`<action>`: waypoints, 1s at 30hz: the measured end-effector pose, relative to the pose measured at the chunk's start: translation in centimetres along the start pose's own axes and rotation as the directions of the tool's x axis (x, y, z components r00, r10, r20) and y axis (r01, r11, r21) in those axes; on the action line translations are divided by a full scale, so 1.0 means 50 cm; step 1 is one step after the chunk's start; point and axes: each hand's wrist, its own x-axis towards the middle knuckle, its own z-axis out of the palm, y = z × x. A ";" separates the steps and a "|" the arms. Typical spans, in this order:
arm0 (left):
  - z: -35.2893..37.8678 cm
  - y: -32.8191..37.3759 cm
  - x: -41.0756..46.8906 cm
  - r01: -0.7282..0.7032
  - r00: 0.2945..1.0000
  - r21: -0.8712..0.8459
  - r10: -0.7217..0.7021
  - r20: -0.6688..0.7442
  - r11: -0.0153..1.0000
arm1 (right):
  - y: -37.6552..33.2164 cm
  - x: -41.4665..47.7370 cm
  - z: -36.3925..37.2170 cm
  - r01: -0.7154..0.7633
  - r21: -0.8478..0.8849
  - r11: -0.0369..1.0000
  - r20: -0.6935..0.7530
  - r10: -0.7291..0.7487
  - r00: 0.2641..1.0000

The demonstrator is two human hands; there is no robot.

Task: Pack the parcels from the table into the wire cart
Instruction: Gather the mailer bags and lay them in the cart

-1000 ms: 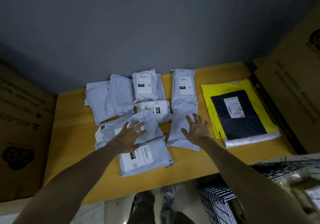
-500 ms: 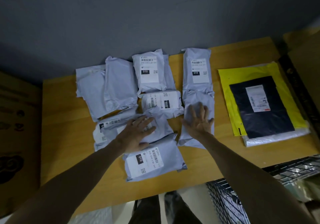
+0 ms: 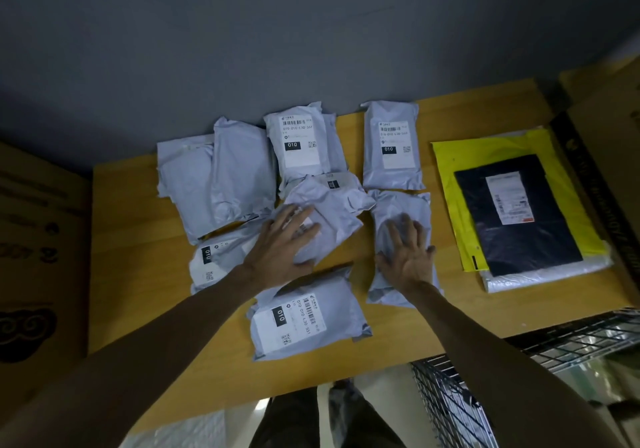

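Several grey plastic mailer parcels lie on a wooden table [image 3: 138,257]. My left hand [image 3: 284,243] rests with spread, straight fingers on a crumpled grey parcel [image 3: 332,208] in the middle of the pile. Lying flat beside it, my right hand [image 3: 405,253] presses on another grey parcel [image 3: 401,205] just to the right. A labelled parcel [image 3: 304,319] sits nearest the front edge, between my forearms. The wire cart [image 3: 450,406] stands below the table's front right corner.
Two labelled parcels [image 3: 298,142] [image 3: 393,146] lie at the back, plain ones [image 3: 214,184] to the left. A black parcel [image 3: 516,219] sits on a yellow mailer [image 3: 446,170] at the right. Cardboard boxes flank the table on the left [image 3: 34,257] and right [image 3: 616,136].
Both hands have settled further onto their parcels. The middle parcel under my left hand has bunched up and slid back over the labelled one behind it.
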 end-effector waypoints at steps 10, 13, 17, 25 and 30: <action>0.015 0.025 0.025 0.237 0.945 -0.085 -0.250 -0.213 0.968 | 0.014 -0.044 0.056 -0.072 -0.015 0.997 0.068 0.072 0.995; 0.045 0.011 0.025 0.368 0.918 -0.109 -0.379 -0.113 0.923 | 0.014 -0.041 0.062 -0.066 -0.031 0.997 0.059 0.068 0.996; 0.096 0.010 0.013 0.494 0.866 -0.166 -0.499 0.011 0.853 | 0.021 -0.034 0.077 -0.040 -0.014 0.999 0.002 0.040 0.999; 0.085 0.014 0.011 0.481 0.876 -0.169 -0.474 0.085 0.860 | 0.029 -0.059 0.061 -0.013 -0.060 0.998 -0.027 0.012 1.000; 0.014 0.031 0.018 0.478 0.878 -0.178 -0.476 0.060 0.860 | 0.038 -0.087 0.000 -0.003 -0.053 0.999 -0.007 0.003 1.000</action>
